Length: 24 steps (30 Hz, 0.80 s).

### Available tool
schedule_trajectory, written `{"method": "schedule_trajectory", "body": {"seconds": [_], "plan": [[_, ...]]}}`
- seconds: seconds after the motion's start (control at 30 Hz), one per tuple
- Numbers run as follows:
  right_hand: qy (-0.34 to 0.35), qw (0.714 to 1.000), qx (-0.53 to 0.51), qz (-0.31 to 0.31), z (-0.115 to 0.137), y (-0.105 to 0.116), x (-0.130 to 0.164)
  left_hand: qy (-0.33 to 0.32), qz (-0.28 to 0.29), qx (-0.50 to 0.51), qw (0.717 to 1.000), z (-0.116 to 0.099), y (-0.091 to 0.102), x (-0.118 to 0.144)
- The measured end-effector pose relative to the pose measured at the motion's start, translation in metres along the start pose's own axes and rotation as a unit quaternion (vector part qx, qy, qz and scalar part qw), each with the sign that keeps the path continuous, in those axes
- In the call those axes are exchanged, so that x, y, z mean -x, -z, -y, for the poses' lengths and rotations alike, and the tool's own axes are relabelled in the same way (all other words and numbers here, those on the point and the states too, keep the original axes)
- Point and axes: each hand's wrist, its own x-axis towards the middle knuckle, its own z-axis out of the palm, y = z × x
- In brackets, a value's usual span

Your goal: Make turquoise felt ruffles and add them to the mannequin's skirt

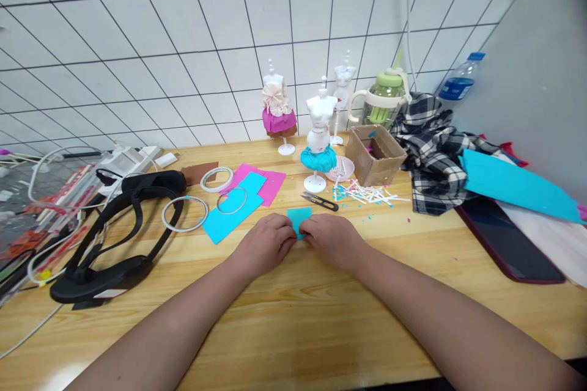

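My left hand and my right hand meet over the wooden table, both pinching a small piece of blue felt between the fingertips. The lower part of the piece is hidden by my fingers. Just beyond it lie small black thread snips. A white mini mannequin with a blue skirt stands behind the snips.
A larger blue sheet and a pink sheet lie at the left with tape rings. A black headset, cables, cardboard box, paper scraps, plaid cloth, bottles and two more mannequins surround them.
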Motion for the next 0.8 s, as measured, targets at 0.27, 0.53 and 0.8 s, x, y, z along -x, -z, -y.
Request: {"method": "schedule_trajectory", "body": {"seconds": [0.27, 0.53, 0.8], "plan": [[0.003, 1.000, -0.007, 0.009, -0.0004, 0.0001, -0.0009, 0.015, 0.022, -0.012, 1.000, 0.0009, 0.0000, 0.0012], [0.003, 1.000, 0.000, -0.005, -0.0014, -0.0009, 0.0008, -0.006, 0.014, -0.027, 1.000, 0.0006, 0.0013, 0.0008], [-0.010, 1.000, -0.007, 0.012, 0.0019, 0.0026, 0.0005, 0.015, 0.030, -0.016, 0.999, 0.0022, -0.0012, 0.0009]]}}
